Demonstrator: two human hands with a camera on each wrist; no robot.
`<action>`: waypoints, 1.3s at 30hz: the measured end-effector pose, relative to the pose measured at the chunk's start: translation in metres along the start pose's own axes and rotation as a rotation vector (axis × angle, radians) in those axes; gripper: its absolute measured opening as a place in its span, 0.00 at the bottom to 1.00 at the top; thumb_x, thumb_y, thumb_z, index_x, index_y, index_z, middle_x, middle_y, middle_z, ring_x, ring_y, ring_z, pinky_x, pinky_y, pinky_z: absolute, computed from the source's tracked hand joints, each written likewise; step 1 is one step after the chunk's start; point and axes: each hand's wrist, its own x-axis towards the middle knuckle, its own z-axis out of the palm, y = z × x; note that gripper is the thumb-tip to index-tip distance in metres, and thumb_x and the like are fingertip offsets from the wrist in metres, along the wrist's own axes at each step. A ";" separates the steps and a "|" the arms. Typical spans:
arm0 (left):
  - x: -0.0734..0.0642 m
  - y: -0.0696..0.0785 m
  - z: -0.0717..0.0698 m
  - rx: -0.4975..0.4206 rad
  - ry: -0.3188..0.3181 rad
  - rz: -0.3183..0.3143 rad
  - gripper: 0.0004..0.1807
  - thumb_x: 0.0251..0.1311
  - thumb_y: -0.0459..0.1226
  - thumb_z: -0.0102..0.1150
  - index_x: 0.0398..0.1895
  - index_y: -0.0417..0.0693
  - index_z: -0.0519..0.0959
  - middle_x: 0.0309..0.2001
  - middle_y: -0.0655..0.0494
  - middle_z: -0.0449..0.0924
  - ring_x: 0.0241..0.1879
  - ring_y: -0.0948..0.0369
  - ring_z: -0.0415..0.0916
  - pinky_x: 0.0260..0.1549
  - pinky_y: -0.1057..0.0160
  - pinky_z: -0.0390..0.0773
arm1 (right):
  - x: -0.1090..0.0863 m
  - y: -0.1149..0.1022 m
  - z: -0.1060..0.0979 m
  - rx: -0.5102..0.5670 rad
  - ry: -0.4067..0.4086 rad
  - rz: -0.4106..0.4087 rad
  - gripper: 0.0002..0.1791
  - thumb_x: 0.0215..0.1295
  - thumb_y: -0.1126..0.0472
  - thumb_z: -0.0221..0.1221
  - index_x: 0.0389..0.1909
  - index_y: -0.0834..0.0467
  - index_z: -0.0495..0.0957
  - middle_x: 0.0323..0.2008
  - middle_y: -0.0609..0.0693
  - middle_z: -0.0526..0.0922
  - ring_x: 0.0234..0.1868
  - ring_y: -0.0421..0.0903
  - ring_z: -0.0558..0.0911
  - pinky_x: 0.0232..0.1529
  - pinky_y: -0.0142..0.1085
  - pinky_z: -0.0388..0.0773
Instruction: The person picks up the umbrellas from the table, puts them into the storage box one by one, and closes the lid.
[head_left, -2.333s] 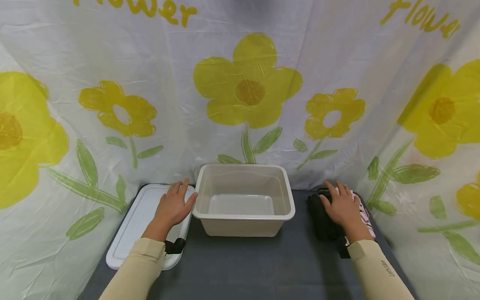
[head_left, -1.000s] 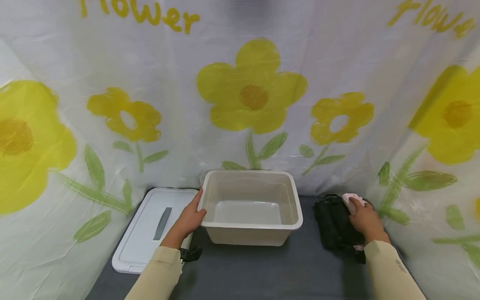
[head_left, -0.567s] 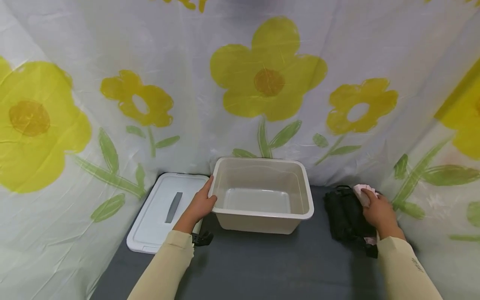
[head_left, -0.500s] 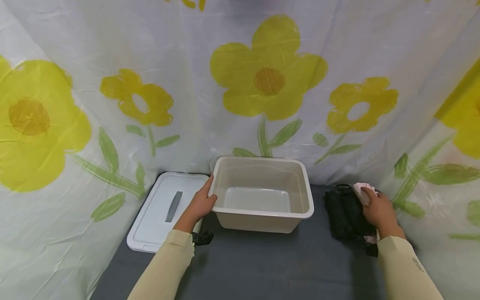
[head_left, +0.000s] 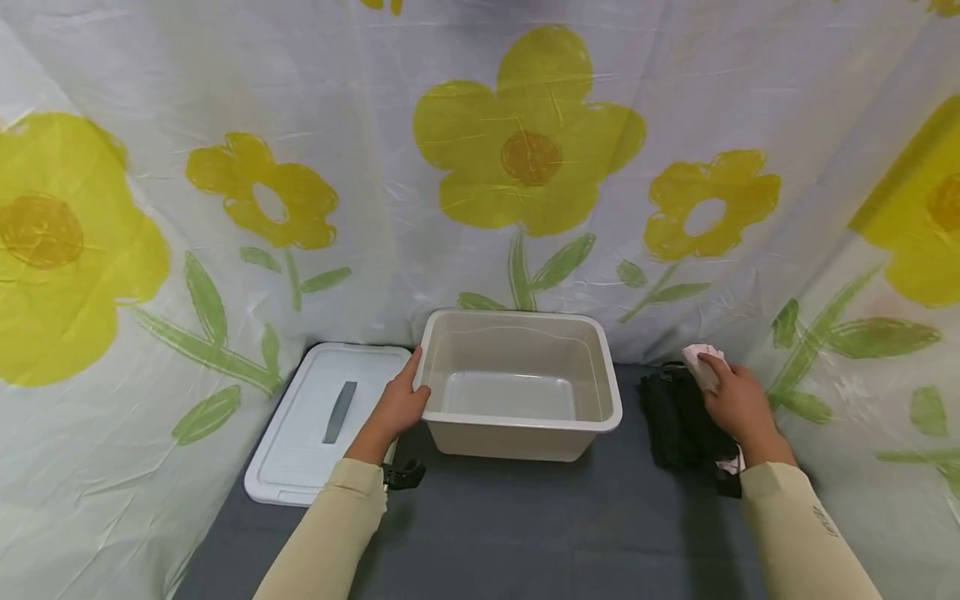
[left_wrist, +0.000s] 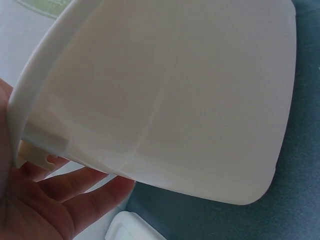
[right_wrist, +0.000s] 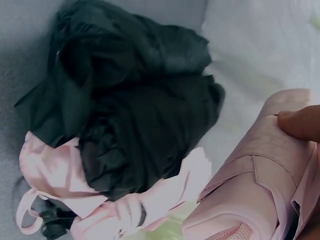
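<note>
A beige plastic storage bin (head_left: 517, 440) stands against the flowered sheet. My left hand (head_left: 397, 407) grips its left rim, thumb by the near corner. In the left wrist view, curled fingers (left_wrist: 95, 200) sit at the edge of the bin wall (left_wrist: 175, 110). My right hand (head_left: 738, 406) holds a rolled pink cloth (right_wrist: 250, 175) just above the pile at the right. Under it, in the right wrist view, lie rolled black cloth bundles (right_wrist: 150, 130) and more pink cloth (right_wrist: 57, 167) with a loop. The right hand is mostly out of its wrist view.
A white lid (head_left: 288, 450) with a grey handle (head_left: 340, 412) lies left of the bin. Dark grey cloth covers the table (head_left: 517, 529). A white sheet with yellow flowers (head_left: 528, 158) closes off the back and both sides.
At first both hands were spread over the lid and the pile. The left then took the bin's rim, and the right grasped the pink roll and has now raised it slightly.
</note>
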 end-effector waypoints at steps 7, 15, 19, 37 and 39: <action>0.000 0.002 -0.001 0.012 0.002 0.004 0.38 0.66 0.36 0.40 0.79 0.54 0.41 0.75 0.40 0.52 0.71 0.42 0.56 0.65 0.40 0.60 | 0.005 -0.016 -0.008 0.017 -0.006 -0.012 0.30 0.61 0.67 0.53 0.66 0.62 0.61 0.52 0.79 0.70 0.49 0.74 0.71 0.47 0.66 0.67; 0.000 0.008 0.002 0.022 0.015 0.028 0.38 0.66 0.35 0.40 0.78 0.50 0.42 0.74 0.38 0.53 0.70 0.41 0.57 0.65 0.40 0.61 | 0.009 -0.039 -0.023 0.053 -0.079 -0.024 0.32 0.65 0.65 0.53 0.70 0.61 0.58 0.56 0.79 0.66 0.54 0.75 0.68 0.49 0.67 0.66; 0.001 0.009 0.004 0.023 0.022 0.025 0.38 0.65 0.35 0.40 0.78 0.51 0.42 0.74 0.39 0.54 0.70 0.41 0.59 0.64 0.40 0.62 | 0.013 -0.050 -0.029 0.061 -0.075 -0.045 0.32 0.65 0.65 0.53 0.70 0.61 0.58 0.58 0.78 0.65 0.55 0.74 0.67 0.51 0.67 0.66; 0.002 0.007 0.008 0.040 0.023 0.028 0.40 0.63 0.34 0.40 0.78 0.51 0.42 0.73 0.37 0.55 0.69 0.41 0.61 0.63 0.41 0.64 | 0.031 -0.117 -0.065 0.080 -0.120 -0.121 0.33 0.65 0.63 0.55 0.71 0.56 0.60 0.61 0.73 0.66 0.57 0.71 0.69 0.54 0.65 0.67; 0.001 0.007 0.008 0.036 0.019 0.020 0.40 0.63 0.35 0.40 0.78 0.52 0.41 0.73 0.38 0.55 0.69 0.41 0.61 0.64 0.41 0.63 | 0.033 -0.125 -0.066 0.077 -0.133 -0.129 0.33 0.65 0.63 0.55 0.72 0.56 0.59 0.62 0.73 0.66 0.56 0.70 0.70 0.53 0.65 0.68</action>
